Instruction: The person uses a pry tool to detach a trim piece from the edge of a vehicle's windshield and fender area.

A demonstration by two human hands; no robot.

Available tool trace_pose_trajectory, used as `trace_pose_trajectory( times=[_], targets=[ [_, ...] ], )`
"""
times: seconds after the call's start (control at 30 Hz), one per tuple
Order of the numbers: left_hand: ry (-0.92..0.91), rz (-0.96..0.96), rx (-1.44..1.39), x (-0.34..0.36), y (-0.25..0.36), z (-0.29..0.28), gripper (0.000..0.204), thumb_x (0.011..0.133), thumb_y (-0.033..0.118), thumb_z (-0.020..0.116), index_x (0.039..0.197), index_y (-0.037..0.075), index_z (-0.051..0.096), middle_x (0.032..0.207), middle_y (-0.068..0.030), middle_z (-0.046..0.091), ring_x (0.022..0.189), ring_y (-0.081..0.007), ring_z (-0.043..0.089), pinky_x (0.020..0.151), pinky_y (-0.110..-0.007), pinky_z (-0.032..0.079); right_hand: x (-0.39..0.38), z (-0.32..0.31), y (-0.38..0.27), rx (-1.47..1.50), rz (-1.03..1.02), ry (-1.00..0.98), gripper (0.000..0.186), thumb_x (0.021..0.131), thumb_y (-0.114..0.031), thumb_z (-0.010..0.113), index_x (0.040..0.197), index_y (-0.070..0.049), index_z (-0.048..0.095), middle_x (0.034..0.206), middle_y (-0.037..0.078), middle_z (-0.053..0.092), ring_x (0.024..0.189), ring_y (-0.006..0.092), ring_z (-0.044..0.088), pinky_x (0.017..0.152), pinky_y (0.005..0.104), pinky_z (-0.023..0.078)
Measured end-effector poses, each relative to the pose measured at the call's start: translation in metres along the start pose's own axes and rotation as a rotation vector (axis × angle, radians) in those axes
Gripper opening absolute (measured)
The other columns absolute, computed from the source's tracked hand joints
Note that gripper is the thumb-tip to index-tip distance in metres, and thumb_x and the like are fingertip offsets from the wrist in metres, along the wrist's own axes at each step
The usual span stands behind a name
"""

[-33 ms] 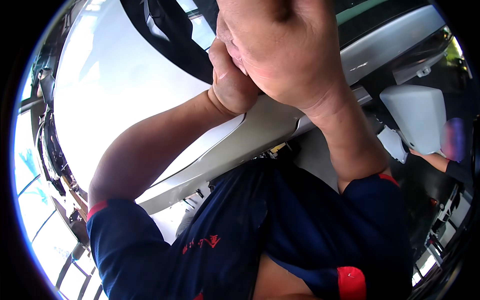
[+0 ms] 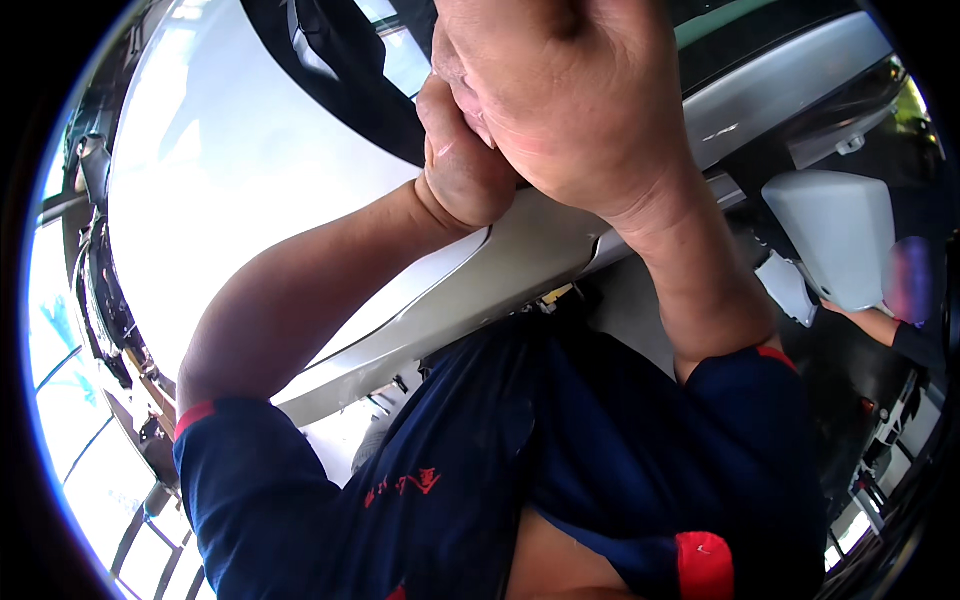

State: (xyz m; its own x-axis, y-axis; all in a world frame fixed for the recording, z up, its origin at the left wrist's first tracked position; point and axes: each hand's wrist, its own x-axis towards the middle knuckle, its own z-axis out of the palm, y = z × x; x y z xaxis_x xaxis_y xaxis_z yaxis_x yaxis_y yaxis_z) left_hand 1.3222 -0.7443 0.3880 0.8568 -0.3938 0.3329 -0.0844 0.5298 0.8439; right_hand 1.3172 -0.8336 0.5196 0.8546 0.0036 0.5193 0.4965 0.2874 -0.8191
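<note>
Both my hands are raised together at the top middle of the head view, over a silver-white car. My left hand [image 2: 468, 165] is closed, its curled fingers mostly hidden behind the other hand. My right hand [image 2: 585, 120] overlaps it, bent at the wrist and closed, with its fingertips hidden at the upper edge. Whatever the hands hold, if anything, cannot be made out. Beneath my left forearm spreads the car's glossy bonnet [image 2: 240, 150]. The dark windscreen border [image 2: 340, 110] curves just left of the hands. A pale body panel [image 2: 540, 235] lies below my wrists.
On the right, another person's hand [image 2: 870, 322] is by a pale rounded panel [image 2: 835, 235]. A smaller white piece [image 2: 785, 288] is beside it. The car's silver side [image 2: 780, 95] runs toward the upper right. Dark vehicle parts [image 2: 95, 270] line the left rim.
</note>
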Motion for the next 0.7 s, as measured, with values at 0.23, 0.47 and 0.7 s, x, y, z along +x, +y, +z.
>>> trace_pose_trajectory(
  times=[0.23,0.47,0.7],
  targets=[
    [0.053,-0.096,0.001,-0.013,0.009,-0.002,0.051,0.107,0.039,0.032,0.127,-0.002,0.056,0.122,-0.0102,0.067,0.112,-0.0181,0.063,0.095,-0.032,0.051,-0.004,-0.021,-0.002,-0.249,-0.104,-0.070,0.045,0.107,-0.022,0.056,0.067,-0.003,0.053,0.052,0.001,0.049,0.047,0.0094,0.047,0.044,0.0298,0.035],
    [0.035,-0.175,0.043,-0.020,0.025,-0.009,0.049,0.107,0.037,0.033,0.127,-0.002,0.056,0.123,-0.0109,0.066,0.114,-0.0182,0.061,0.096,-0.032,0.050,-0.008,-0.034,-0.004,-0.292,-0.126,-0.026,0.042,0.106,-0.022,0.057,0.068,-0.001,0.055,0.051,0.004,0.050,0.046,0.0150,0.049,0.045,0.0331,0.037],
    [0.005,-0.196,0.068,-0.021,0.027,-0.009,0.048,0.107,0.035,0.034,0.128,-0.002,0.055,0.123,-0.0116,0.064,0.116,-0.0183,0.059,0.098,-0.032,0.049,-0.009,-0.036,-0.005,-0.322,-0.144,0.008,0.040,0.104,-0.021,0.058,0.070,0.000,0.057,0.050,0.008,0.052,0.045,0.0206,0.050,0.046,0.0363,0.039]
  ],
)
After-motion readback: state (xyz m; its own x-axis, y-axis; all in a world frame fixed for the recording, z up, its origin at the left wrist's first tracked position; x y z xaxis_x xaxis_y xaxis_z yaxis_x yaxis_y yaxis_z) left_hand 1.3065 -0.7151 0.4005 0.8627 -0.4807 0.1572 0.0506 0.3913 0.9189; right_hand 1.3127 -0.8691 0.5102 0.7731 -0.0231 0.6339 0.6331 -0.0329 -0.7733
